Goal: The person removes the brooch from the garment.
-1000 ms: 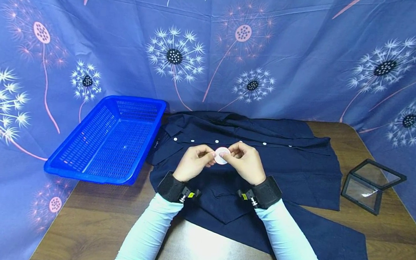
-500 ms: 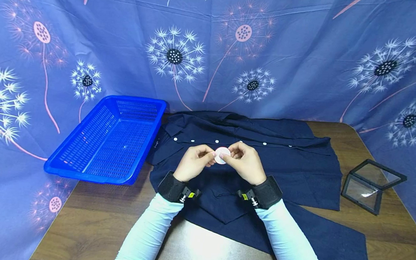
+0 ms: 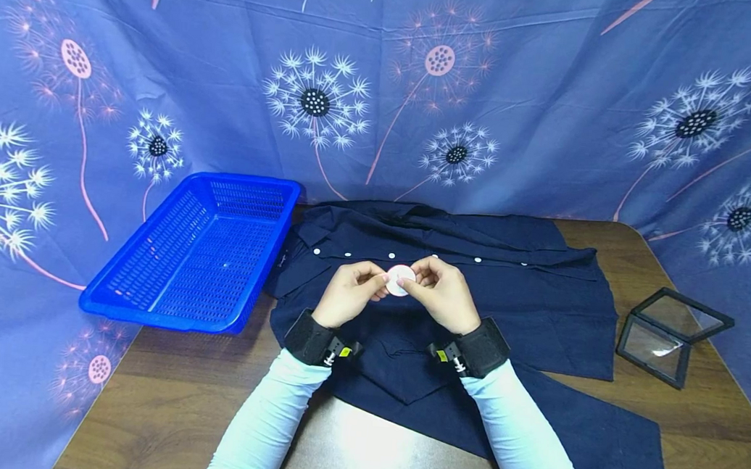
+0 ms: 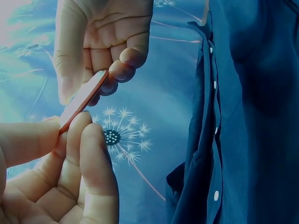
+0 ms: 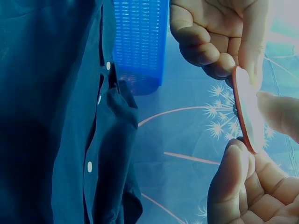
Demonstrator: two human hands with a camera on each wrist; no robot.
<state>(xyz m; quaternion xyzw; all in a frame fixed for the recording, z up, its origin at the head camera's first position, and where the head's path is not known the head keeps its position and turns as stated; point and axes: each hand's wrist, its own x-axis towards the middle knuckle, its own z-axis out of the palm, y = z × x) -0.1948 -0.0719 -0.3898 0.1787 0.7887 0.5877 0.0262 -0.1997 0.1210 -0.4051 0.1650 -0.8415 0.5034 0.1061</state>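
Both hands hold a small round flat disc, white-faced with a red edge (image 3: 401, 281), above a dark navy button-up shirt (image 3: 539, 319) spread on the table. My left hand (image 3: 348, 294) pinches the disc's left edge between thumb and fingers. From the other side my right hand (image 3: 444, 295) grips it, thumb laid across the white face. The left wrist view shows the disc (image 4: 84, 100) nearly edge-on, with its red rim towards the camera. In the right wrist view the right thumb (image 5: 280, 112) presses on the disc's white side (image 5: 251, 114).
A blue plastic basket (image 3: 92, 302) stands at the left of the table. To the right, a black-framed clear case (image 3: 658, 349) lies opened out on the wood. White buttons (image 3: 391, 255) run along the shirt's placket. A blue dandelion-print cloth (image 3: 542, 93) hangs behind the wooden table (image 3: 161, 394).
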